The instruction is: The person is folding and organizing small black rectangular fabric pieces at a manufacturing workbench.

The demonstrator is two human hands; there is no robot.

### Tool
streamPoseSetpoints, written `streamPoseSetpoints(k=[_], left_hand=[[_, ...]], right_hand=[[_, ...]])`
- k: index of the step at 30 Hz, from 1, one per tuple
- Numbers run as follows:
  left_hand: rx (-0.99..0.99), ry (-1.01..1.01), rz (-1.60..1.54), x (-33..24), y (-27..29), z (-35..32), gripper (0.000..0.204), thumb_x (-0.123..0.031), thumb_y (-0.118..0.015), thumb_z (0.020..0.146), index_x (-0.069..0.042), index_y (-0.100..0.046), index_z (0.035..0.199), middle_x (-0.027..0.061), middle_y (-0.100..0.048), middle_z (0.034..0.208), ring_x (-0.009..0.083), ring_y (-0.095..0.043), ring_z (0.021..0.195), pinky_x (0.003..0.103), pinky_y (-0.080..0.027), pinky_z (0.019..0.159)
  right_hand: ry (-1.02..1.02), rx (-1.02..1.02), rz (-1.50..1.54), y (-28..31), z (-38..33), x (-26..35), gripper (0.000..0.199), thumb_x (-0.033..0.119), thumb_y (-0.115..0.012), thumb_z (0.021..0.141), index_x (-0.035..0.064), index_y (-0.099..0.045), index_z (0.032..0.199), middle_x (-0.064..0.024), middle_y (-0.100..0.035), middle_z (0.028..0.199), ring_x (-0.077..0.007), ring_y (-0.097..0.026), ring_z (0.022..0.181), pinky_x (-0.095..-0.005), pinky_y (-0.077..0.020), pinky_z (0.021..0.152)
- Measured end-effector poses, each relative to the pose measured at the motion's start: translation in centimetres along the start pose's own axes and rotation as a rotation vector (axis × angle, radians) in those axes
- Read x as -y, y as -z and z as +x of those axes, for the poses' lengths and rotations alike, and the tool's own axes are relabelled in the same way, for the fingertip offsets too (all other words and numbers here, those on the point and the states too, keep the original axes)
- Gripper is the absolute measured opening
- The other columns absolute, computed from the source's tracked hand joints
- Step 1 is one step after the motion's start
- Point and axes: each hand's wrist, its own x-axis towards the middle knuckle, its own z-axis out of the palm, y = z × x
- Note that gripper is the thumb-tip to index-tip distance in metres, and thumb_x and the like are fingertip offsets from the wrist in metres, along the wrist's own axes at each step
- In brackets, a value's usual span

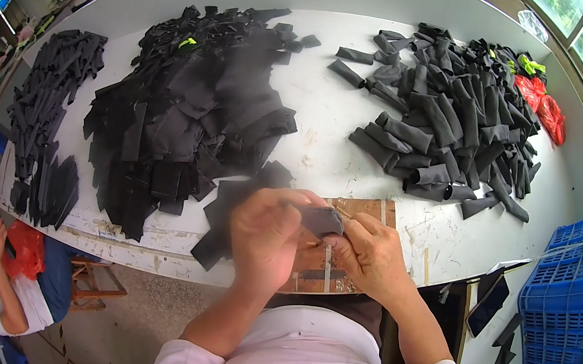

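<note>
Both hands are raised over a brown board at the table's near edge, gripping one black fabric piece between them. My left hand has its fingers closed round the left part of the piece; they are slightly blurred. My right hand pinches its right end between thumb and fingers. A thin, pale, stick-like thing shows by the right fingers; I cannot tell what it is. Underneath lies the brown board, with pale strips across it. Flat black fabric pieces lie just left of my left hand.
A large heap of flat black pieces covers the left middle of the white table. Rolled black tubes are piled at right, near a red plastic bag. Blue crates stand at far right. A seated person is at lower left.
</note>
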Motion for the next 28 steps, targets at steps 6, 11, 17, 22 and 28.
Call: streamPoseSetpoints(k=[6, 11, 17, 22, 28], left_hand=[[0.002, 0.101, 0.017, 0.4, 1.4, -0.4, 0.012, -0.006, -0.055, 0.083, 0.004, -0.057, 0.089, 0.0114, -0.06, 0.09, 0.0147, -0.056, 0.084, 0.027, -0.044, 0.078], [0.03, 0.107, 0.107, 1.0, 1.2, -1.0, 0.012, -0.005, -0.051, 0.085, 0.003, -0.056, 0.093, 0.0095, -0.06, 0.091, 0.0098, -0.055, 0.081, 0.023, -0.044, 0.075], [-0.229, 0.139, 0.512, 3.3, 3.3, -4.4, 0.011, 0.001, -0.051, 0.083, 0.001, -0.055, 0.093, 0.0044, -0.059, 0.087, 0.0064, -0.054, 0.08, 0.02, -0.043, 0.074], [-0.426, 0.054, 0.829, 3.4, 9.6, -5.9, 0.015, -0.005, -0.054, 0.081, 0.0, -0.056, 0.094, 0.0086, -0.061, 0.086, 0.0123, -0.057, 0.072, 0.024, -0.045, 0.064], [-0.643, 0.258, 1.507, 1.1, 18.8, -4.3, 0.043, -0.022, -0.062, 0.075, -0.004, -0.048, 0.112, 0.0106, -0.059, 0.096, 0.0238, -0.056, 0.087, 0.036, -0.043, 0.077]], right_hand=[[0.024, 0.079, -0.138, -1.4, -0.8, -1.5, 0.012, 0.009, -0.062, 0.073, 0.0025, -0.052, 0.071, -0.011, -0.046, 0.058, -0.0286, -0.048, 0.051, -0.0338, -0.0385, 0.046], [0.008, 0.035, -0.12, -2.1, -1.3, -1.5, 0.011, 0.012, -0.058, 0.076, 0.0042, -0.051, 0.074, -0.0086, -0.049, 0.062, -0.0278, -0.051, 0.055, -0.0362, -0.0406, 0.046], [0.084, 0.127, 0.171, 2.1, 1.6, 0.8, 0.018, 0.018, -0.051, 0.085, 0.0016, -0.053, 0.077, -0.0056, -0.047, 0.055, -0.0203, -0.049, 0.05, -0.0294, -0.0376, 0.045], [-0.27, -0.212, 0.778, 3.8, 4.4, -4.1, 0.041, 0.034, -0.038, 0.092, 0.0006, -0.056, 0.077, -0.0004, -0.044, 0.054, -0.0071, -0.039, 0.047, -0.0223, -0.031, 0.046], [-0.664, -0.141, 0.586, -4.5, -4.2, -9.6, 0.042, 0.042, -0.049, 0.085, 0.0009, -0.056, 0.078, -0.0036, -0.051, 0.057, -0.0074, -0.048, 0.046, -0.0175, -0.0373, 0.041]])
